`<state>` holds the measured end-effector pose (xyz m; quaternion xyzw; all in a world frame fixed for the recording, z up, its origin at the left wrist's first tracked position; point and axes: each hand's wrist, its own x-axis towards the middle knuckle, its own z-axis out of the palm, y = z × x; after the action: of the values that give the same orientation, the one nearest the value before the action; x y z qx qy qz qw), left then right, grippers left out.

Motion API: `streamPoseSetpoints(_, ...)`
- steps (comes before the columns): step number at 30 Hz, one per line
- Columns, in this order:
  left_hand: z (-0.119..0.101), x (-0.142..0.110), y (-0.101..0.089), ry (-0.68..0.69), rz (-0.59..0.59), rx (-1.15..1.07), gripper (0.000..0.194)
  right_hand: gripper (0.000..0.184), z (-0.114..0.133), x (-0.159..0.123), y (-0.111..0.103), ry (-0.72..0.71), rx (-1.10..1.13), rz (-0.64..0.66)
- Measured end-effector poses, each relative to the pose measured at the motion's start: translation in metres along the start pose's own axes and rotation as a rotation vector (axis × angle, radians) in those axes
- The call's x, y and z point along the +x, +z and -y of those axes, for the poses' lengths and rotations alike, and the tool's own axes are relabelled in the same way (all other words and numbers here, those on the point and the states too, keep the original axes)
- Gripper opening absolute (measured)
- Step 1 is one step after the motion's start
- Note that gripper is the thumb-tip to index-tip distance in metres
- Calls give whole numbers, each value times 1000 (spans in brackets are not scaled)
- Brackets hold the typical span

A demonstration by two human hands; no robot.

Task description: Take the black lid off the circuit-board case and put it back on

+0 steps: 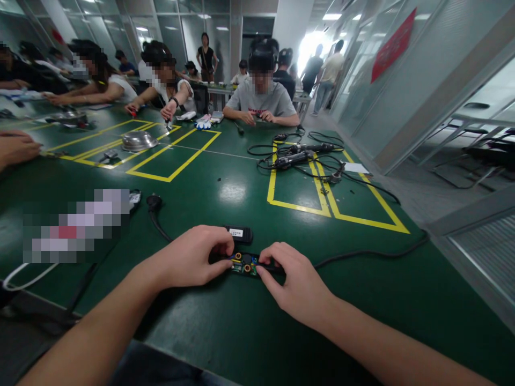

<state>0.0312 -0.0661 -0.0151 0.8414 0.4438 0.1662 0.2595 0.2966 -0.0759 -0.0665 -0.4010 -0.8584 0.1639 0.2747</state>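
Observation:
A small circuit board (246,262) with copper-coloured coils and coloured wires lies low over the green table in front of me. From its left end, my left hand (197,256) grips it between thumb and curled fingers. At the opposite end my right hand (287,276) pinches the board or the black piece around it; the exact contact is partly hidden. Just behind the board rests a black plastic casing (240,234) with a white label. A black cable (374,254) runs off to the right from my right hand, and another with a plug (154,202) leads toward my left.
Tangled black cables with dark cylindrical tools (295,158) lie at the back right, across yellow tape rectangles. A metal bowl (139,141) sits at the back left. Blurred at left is a pale power strip (82,222). A co-worker (261,96) sits opposite; others sit further left.

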Motion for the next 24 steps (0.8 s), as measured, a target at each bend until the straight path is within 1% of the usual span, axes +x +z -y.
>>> streamPoseSetpoints(3, 0, 1, 1, -27, 27, 9, 8, 10, -1, -1, 1, -5, -3, 8)
streamPoseSetpoints(7, 2, 1, 1, -30, 36, -20, 11, 7, -3, -2, 1, 6, 22, 10)
streamPoseSetpoints(12, 4, 0, -2, -8, -13, -47, 11, 7, -1, -2, -1, 8, 80, -36)
streamPoseSetpoints(15, 5, -1, -5, 31, -34, -71, 15, 9, 1, -1, -3, -5, 103, -61)
streamPoseSetpoints(17, 6, 0, -5, 39, -25, -69, 16, 11, 1, -1, -4, -7, 106, -56)
streamPoseSetpoints(20, 10, 0, -5, -4, 1, -84, 12, 13, -1, -1, -3, -8, 108, -31)
streamPoseSetpoints(24, 14, 1, -4, -25, 29, -155, 13, 17, -3, 0, -2, -29, 104, -49)
